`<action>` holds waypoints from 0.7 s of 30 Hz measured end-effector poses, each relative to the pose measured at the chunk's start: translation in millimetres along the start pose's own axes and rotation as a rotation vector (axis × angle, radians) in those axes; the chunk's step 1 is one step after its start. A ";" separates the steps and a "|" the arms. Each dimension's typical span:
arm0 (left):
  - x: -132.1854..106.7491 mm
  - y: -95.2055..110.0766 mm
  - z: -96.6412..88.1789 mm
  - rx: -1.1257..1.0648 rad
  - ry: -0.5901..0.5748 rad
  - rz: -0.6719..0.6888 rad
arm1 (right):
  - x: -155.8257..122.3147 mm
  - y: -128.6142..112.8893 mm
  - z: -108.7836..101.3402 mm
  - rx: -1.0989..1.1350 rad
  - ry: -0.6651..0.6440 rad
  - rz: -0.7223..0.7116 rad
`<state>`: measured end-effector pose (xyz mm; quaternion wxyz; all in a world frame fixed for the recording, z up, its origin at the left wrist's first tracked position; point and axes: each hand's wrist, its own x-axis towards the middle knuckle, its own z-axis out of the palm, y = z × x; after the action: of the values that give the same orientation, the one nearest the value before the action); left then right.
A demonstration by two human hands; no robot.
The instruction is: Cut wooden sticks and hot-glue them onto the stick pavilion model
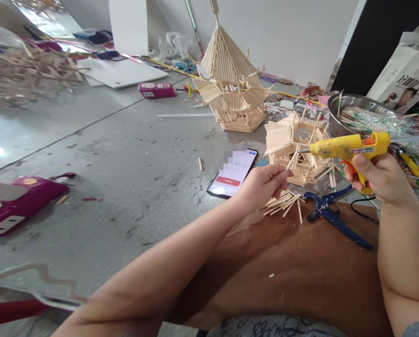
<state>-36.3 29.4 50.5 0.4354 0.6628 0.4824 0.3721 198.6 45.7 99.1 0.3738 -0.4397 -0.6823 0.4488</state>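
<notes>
The left hand (262, 185) pinches a thin, pale wooden stick (293, 159) in a closed grip; the right hand (388, 175) grips a yellow plastic glue gun (353, 148), its nozzle near the stick's upper end. A slight slip could burn the left hand, so close to hot metal. Excess glue might drip onto the pale, open-framed stick model (278, 138) beyond the brown sheet's (300, 276) far edge. The black cord (364, 200) could snag the blue-handled cutter (339, 223) there.
</notes>
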 end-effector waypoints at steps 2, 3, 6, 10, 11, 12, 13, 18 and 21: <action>0.1 0.3 0.1 -0.003 0.000 0.004 | 0.0 -0.3 0.3 0.004 -0.009 -0.008; 0.2 0.5 0.0 -0.003 -0.001 0.007 | 0.0 -0.6 0.5 0.006 -0.012 -0.008; 0.2 0.7 -0.1 -0.002 -0.003 0.011 | -0.3 -1.8 1.5 0.006 -0.004 0.002; 0.1 -0.5 -0.1 0.001 -0.006 0.009 | -1.1 -2.7 2.3 -0.013 0.016 -0.008; 0.1 -1.0 -0.1 0.000 -0.008 0.009 | -1.3 -2.6 2.2 -0.018 0.016 -0.010; 0.1 -1.4 -0.1 -0.003 -0.011 0.008 | -1.6 -2.6 2.0 -0.022 0.013 -0.010; 0.1 -1.8 -0.1 -0.005 -0.013 0.006 | -1.9 -2.5 1.8 -0.025 0.011 -0.010; 0.6 -1.7 -0.1 0.001 -0.020 -0.022 | -2.8 -2.6 1.0 -0.026 -0.003 -0.009; 1.0 -1.8 -0.3 -0.003 -0.027 -0.041 | -2.8 -3.0 1.3 -0.028 -0.007 -0.009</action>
<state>-36.9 30.7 49.0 0.4504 0.6572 0.4893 0.3546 197.5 42.1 101.2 0.3674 -0.4403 -0.6917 0.4389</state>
